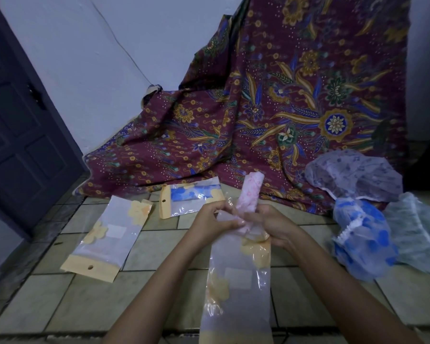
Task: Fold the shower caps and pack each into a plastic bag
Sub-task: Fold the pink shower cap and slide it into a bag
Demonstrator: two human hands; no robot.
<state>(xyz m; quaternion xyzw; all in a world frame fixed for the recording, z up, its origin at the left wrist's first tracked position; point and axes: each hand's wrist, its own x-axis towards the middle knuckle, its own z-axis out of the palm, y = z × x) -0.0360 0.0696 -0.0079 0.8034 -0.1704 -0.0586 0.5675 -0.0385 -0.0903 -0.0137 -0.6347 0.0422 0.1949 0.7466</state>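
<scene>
Bag [236, 289] below hands [274, 228], pink cap [249, 192] above

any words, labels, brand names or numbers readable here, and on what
No text is readable in this view.
White patch on the flat clear yellow-flowered plastic bag lying at left: blank or too blurred to tell.
White patch on the hand-held clear yellow-flowered plastic bag: the same.
</scene>
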